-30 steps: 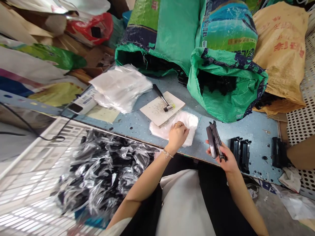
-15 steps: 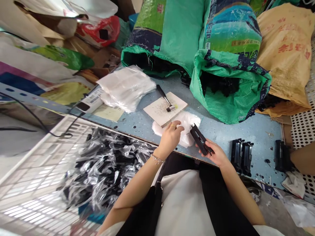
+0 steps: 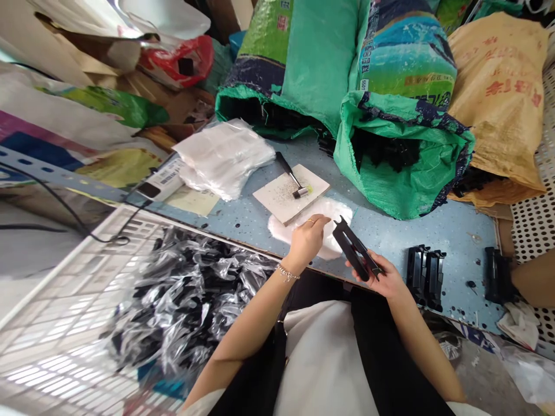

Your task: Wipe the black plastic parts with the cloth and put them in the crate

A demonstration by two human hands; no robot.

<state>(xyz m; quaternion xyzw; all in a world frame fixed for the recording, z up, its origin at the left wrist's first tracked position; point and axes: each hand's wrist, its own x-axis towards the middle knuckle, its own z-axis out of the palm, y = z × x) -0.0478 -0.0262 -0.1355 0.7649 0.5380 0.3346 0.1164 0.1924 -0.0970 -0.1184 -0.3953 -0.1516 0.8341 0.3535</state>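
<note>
My right hand (image 3: 384,278) grips a long black plastic part (image 3: 353,252), tilted with its forked end up and to the left, just above the near edge of the blue table (image 3: 437,231). My left hand (image 3: 309,238) rests with curled fingers on a small stack of clear plastic bags (image 3: 336,212) lying flat on the table; a ring and a bracelet show on it. The black part's tip is close to the left hand's fingers, over the bags.
A small hammer (image 3: 291,176) lies on a white board (image 3: 277,199). A thicker pile of clear bags (image 3: 225,153) lies to the left. Green sacks (image 3: 390,173) of black parts stand behind. More black parts (image 3: 425,271) sit right. A white crate (image 3: 87,277) holds bagged parts (image 3: 186,300).
The right hand has brought the black part from upright at the right over to the left, tilting it toward the bag stack. The left hand stayed on the bags, fingers shifting slightly.
</note>
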